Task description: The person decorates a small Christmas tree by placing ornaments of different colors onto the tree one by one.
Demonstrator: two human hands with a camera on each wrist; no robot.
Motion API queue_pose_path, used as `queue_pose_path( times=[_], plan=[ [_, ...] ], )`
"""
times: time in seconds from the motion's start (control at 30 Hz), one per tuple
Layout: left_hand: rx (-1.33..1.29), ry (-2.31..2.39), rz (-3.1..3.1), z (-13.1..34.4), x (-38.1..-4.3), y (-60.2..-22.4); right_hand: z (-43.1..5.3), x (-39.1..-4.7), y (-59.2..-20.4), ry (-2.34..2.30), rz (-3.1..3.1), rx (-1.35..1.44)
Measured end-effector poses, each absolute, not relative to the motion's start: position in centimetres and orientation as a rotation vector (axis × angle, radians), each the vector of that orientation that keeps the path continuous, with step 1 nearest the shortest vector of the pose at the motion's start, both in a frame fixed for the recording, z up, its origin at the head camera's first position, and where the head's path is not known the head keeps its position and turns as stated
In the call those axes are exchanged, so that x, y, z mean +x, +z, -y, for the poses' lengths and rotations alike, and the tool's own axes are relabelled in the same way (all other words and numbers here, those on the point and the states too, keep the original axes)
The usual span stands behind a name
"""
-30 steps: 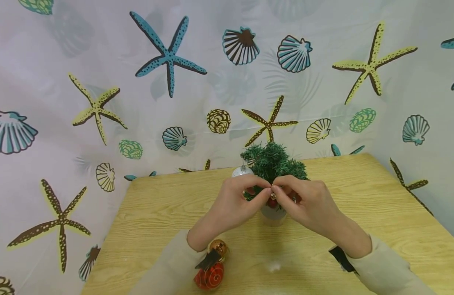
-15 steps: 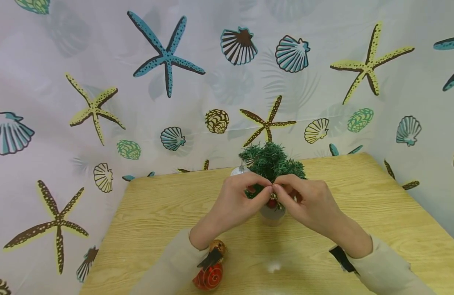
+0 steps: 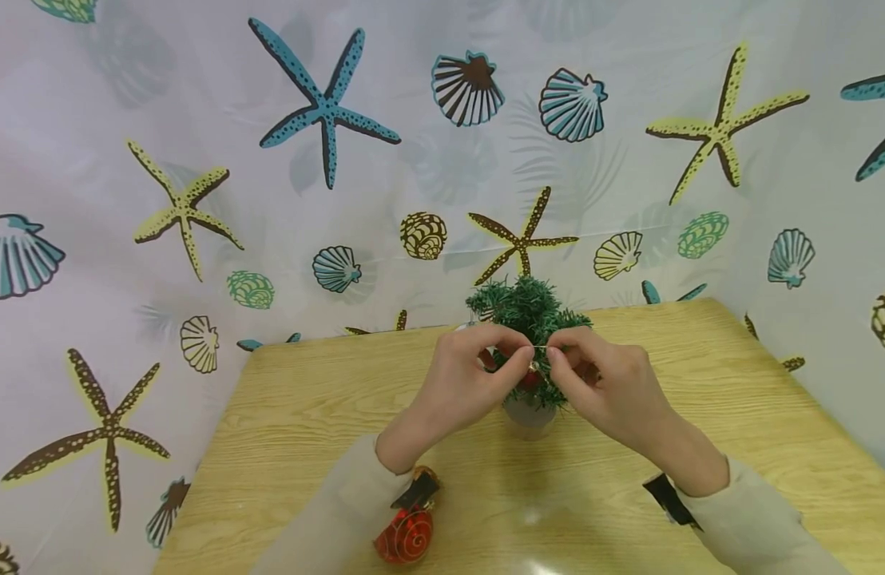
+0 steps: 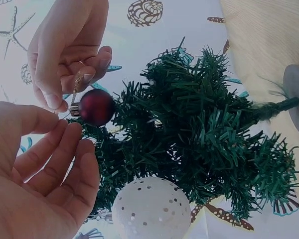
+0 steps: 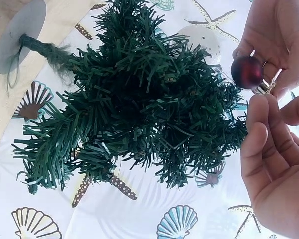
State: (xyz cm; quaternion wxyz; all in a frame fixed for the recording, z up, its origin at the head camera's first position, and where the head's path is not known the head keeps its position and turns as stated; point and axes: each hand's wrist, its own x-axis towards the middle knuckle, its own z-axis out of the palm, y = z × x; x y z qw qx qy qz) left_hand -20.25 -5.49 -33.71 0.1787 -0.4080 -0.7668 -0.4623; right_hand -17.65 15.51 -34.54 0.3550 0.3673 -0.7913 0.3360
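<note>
I am pinching the gold loop (image 4: 75,85) of the dark red bauble (image 4: 96,107) between left hand (image 3: 466,375) and right hand (image 3: 604,385); bauble hanging just below both grips, touching the small tree (image 3: 532,319) front branches.

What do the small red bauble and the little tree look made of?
Red bauble: likely plastic with a matte dark-red coat and gold metallic cap; only a dull sheen shows. Tree: artificial, flat green plastic needles on a wrapped stem, grey disc base.
</note>
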Motion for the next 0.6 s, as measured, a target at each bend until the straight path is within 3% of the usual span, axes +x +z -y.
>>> queue_pose_path(
  times=[0.6],
  plan=[
    [-1.095, -1.361, 2.176, 4.4, -20.9, -33.0, -15.7, -18.4, -34.4, 0.855, 2.024, 0.780]
  ],
)
